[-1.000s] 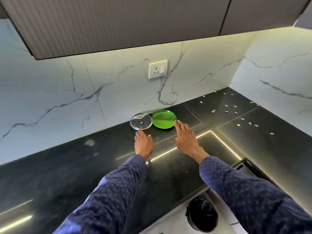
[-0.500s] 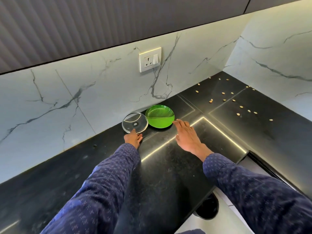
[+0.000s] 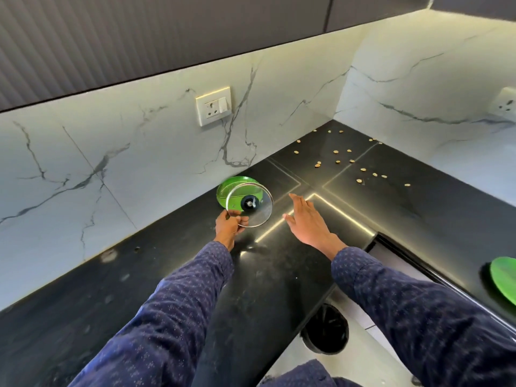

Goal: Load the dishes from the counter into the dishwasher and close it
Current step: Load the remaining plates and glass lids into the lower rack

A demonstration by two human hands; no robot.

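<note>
My left hand (image 3: pixel 229 225) grips the lower rim of a round glass lid (image 3: pixel 249 204) with a metal edge and a black centre knob, tilted up off the black counter (image 3: pixel 173 277). Behind the lid, partly covered by it, lies a green plate (image 3: pixel 224 189) close to the marble wall. My right hand (image 3: pixel 306 220) hovers flat over the counter just right of the lid, fingers spread, holding nothing. A second green plate (image 3: pixel 504 279) shows at the right edge of the counter, cut off by the frame.
Several small seeds (image 3: pixel 339 161) are scattered over the counter's far corner. A wall socket (image 3: pixel 213 106) sits above the plate. A black bin (image 3: pixel 325 329) stands on the floor below the counter's front edge. Dark cabinets hang overhead.
My left hand has taken hold of the glass lid and tipped it up in front of the green plate. My right hand stays open beside it. The view has shifted left and down.
</note>
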